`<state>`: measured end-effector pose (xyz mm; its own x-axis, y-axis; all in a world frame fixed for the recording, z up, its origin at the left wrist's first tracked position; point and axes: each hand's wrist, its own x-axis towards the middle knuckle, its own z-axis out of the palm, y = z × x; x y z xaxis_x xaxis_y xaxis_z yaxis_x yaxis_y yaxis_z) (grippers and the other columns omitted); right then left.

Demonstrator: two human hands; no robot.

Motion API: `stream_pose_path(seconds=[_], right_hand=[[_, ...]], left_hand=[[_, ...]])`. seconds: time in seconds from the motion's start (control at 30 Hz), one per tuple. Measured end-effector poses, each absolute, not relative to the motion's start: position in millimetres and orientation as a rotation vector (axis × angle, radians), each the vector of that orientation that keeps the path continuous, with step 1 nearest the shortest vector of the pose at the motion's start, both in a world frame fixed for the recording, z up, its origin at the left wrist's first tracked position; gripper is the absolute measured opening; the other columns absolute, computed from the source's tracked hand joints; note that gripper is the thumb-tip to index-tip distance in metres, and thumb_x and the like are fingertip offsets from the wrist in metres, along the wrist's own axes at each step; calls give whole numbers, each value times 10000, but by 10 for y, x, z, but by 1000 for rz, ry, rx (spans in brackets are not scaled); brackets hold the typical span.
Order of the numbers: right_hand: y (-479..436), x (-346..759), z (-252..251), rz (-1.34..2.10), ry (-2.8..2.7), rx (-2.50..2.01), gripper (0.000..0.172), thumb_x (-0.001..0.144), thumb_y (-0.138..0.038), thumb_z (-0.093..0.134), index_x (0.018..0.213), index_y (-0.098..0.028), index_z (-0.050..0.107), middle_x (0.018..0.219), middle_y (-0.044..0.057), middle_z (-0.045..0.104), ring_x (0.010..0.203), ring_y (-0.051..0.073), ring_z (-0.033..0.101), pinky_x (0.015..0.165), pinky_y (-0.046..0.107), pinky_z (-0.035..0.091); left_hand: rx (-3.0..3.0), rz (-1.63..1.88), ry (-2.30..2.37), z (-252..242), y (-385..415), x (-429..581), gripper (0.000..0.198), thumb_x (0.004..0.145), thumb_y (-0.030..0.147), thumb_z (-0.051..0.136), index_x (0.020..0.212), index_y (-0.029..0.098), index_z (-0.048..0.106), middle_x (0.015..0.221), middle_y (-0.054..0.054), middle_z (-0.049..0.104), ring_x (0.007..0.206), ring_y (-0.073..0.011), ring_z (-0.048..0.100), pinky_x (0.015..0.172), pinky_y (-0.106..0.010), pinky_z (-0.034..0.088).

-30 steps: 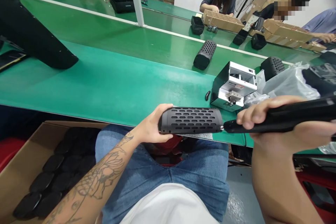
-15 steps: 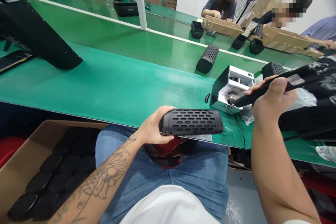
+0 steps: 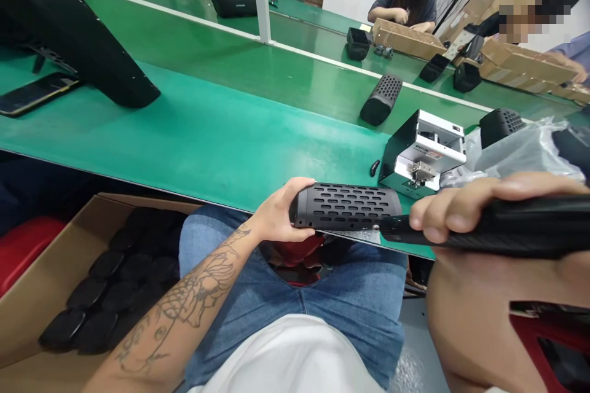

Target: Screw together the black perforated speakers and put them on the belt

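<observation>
My left hand (image 3: 279, 215) grips the left end of a black perforated speaker shell (image 3: 348, 206), held level at the near edge of the green table (image 3: 193, 135). My right hand (image 3: 465, 212) is wrapped round a black electric screwdriver (image 3: 498, 234). Its tip meets the shell's right end. Just behind the shell stands a small white and black screw feeder box (image 3: 426, 150).
A cardboard box (image 3: 41, 282) of black shells sits by my left knee. A second perforated shell (image 3: 380, 98) lies on the belt, a third (image 3: 500, 124) beside a clear plastic bag (image 3: 520, 150). A phone (image 3: 32, 92) and a large black housing (image 3: 83, 37) lie far left. Other people work across the line.
My right hand brought the screwdriver down from the screw feeder box back to the right end of the shell. My left hand kept hold of the shell.
</observation>
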<state>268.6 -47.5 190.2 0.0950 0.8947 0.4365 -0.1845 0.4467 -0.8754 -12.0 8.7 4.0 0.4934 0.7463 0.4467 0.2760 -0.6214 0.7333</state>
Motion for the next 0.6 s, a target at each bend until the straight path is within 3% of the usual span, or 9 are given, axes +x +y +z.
stream_pose_path(seconds=[0.07,0.2,0.4,0.6], right_hand=[[-405,2512,1831,922,-1264,-649,481,786,-702,749,888,-236,808,555,28,643,398,234,590,433,440,545],[-266,2402,1675,959,-1281,-616,533,751,-746,754,910,-238,786,561,10,650,401,212,587,440,408,540],[-216,2438,1530,1015,-1325,-538,429,824,-625,745,932,-210,762,611,23,658,458,231,633,457,408,546],[-218,2343,1513,1114,-1297,-510,406,781,-576,808,880,-186,760,616,25,660,440,216,624,462,397,538]], left_hand=[[2158,1040,838,43,85,-119,1054,659,312,870,1564,274,332,1517,-139,506,1373,-352,562,1165,-492,478],[2173,1048,837,45,82,-118,1044,666,321,866,1560,266,330,1504,-138,515,1363,-345,567,1161,-477,482],[2166,1053,821,48,77,-108,1040,664,323,867,1555,257,336,1508,-147,513,1362,-350,568,1156,-487,483],[2146,1059,814,63,76,-105,1016,670,339,871,1545,252,362,1496,-145,528,1343,-343,581,1142,-487,492]])
